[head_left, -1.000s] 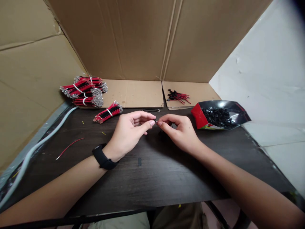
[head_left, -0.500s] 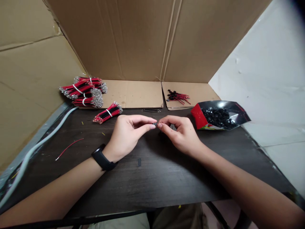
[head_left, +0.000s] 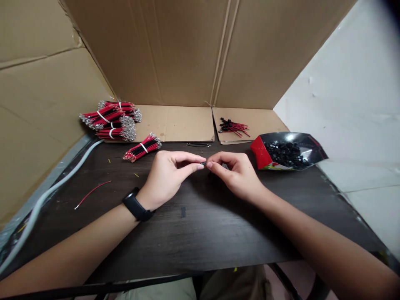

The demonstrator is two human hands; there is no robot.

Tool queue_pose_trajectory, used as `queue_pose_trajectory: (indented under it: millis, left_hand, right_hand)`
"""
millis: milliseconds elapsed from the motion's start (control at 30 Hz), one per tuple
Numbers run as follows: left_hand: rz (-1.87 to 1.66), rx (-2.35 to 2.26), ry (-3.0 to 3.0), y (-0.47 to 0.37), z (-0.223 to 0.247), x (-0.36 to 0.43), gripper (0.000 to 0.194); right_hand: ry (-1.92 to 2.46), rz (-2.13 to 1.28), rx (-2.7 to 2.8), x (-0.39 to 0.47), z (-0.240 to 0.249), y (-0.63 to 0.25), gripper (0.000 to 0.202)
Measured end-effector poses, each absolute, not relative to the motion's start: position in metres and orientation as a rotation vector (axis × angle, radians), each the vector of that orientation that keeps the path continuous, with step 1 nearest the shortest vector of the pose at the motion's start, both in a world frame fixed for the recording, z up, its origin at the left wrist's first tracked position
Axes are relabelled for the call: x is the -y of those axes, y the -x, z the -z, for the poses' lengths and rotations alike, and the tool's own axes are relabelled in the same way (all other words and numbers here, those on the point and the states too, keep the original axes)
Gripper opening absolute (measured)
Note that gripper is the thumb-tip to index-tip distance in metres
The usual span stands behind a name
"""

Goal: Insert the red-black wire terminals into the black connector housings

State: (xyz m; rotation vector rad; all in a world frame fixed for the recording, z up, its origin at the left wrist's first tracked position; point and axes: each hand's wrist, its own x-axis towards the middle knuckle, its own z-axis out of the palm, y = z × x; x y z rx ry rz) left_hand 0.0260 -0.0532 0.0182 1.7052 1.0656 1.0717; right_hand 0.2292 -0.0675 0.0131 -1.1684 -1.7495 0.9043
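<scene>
Far-left corner of the desk (head_left: 193,246): tied wire bundles (head_left: 111,121) in red and black, one more bundle (head_left: 142,147) nearer you; a loose red wire (head_left: 92,193) lies toward the left edge. Mid-desk, your left hand (head_left: 168,177) and right hand (head_left: 237,175) meet fingertip to fingertip, each pinching one end of a small dark piece (head_left: 203,164), probably a connector, though it is too small to be sure. Its long axis runs left-right between the hands, both equally near. Right edge: open pouch (head_left: 289,154) of black parts; finished leads (head_left: 234,126) behind it.
</scene>
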Motion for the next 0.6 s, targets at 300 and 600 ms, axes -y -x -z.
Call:
queue_pose_trajectory:
  millis: [300,600]
  left_hand:
    - [-1.169,-1.145,-1.655,-0.0266,-0.0245,0.0512,0.016]
    - [-1.180,-1.167,-1.704,-0.0243,-0.0214,0.0495,0.014]
  right_hand:
    - [1.167,-1.021,1.618,0.0598,-0.0111,-0.2336,0.023]
    - [1.168,-1.029,1.657,0.0586,-0.0101,-0.2358,0.024]
